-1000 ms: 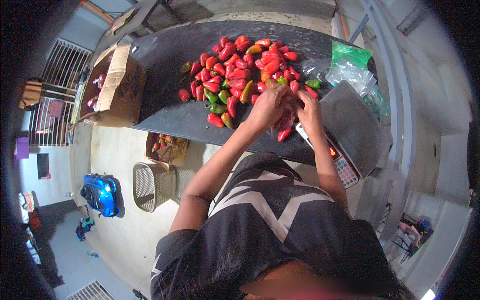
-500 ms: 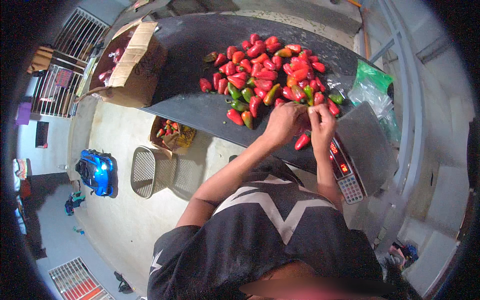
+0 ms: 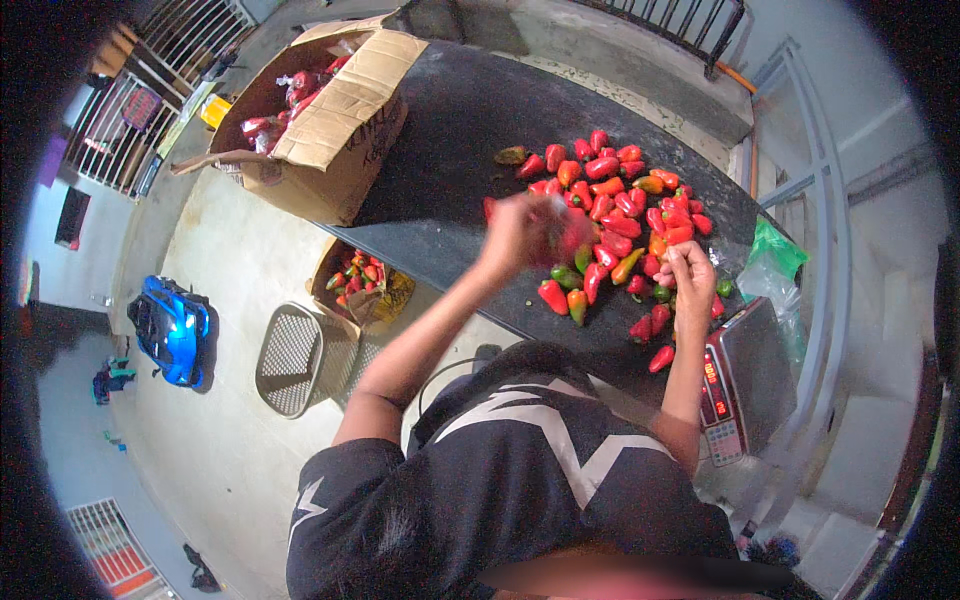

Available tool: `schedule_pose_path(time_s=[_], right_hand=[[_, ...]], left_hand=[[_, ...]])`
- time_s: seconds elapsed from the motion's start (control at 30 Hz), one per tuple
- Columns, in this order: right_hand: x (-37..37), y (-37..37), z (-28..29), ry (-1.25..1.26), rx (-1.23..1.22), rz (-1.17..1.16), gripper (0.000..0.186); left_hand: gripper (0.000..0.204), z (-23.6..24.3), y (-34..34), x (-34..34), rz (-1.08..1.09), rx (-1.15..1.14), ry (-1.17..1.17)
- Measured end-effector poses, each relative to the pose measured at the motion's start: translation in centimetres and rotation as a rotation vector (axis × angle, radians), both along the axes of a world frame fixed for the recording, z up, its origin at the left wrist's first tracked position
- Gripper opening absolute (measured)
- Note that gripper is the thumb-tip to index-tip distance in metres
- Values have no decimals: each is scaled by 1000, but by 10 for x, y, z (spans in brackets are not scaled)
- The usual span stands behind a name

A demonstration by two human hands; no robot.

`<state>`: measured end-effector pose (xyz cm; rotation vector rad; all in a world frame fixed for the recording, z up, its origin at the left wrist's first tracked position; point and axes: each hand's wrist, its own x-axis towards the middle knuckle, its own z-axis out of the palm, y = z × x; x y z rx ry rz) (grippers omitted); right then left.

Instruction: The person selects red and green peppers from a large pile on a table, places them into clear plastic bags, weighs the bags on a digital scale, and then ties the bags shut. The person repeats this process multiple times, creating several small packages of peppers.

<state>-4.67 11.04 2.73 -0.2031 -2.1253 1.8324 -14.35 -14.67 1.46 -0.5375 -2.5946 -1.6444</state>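
My left hand [image 3: 515,235] is raised above the dark table, fingers closed and smeared by motion. A blurred bag of red peppers [image 3: 572,232] in clear plastic hangs from it. My right hand [image 3: 690,272] hovers at the near right of the pile, its thumb and fingertips pinched together; whatever may be between them is too small to make out. Loose red peppers [image 3: 620,225] are heaped on the table, with a few orange and green ones among them. One red pepper [image 3: 661,358] lies apart, near my right forearm.
A cardboard box [image 3: 345,150] with bagged red peppers stands on the table's left end. To the right are a digital scale [image 3: 765,375] and green and clear plastic bags [image 3: 775,265]. On the floor sit a box of peppers [image 3: 350,280], a plastic basket [image 3: 290,360] and a blue ride-on toy [image 3: 175,330].
Both hands were together at the pile's near edge; now they are apart. My left hand has swung left towards the cardboard box with the bag. The whole view has shifted.
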Motion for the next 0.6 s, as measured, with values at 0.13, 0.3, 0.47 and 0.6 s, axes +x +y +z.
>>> schedule_pose_path(time_s=[0.13,0.3,0.47,0.6], right_hand=[[16,-21,-31,-97,-52,-7,14],[52,-28,-77,-222,-78,-12,16],[66,-27,-92,-285,-160,-96,16],[44,-32,-109,-293,-177,-48,16]], left_hand=[[17,5,-127,-120,281,301,411],[15,28,-320,-294,529,492,570],[22,0,-440,-371,1186,300,32],[31,-18,-471,-362,1006,-514,46]])
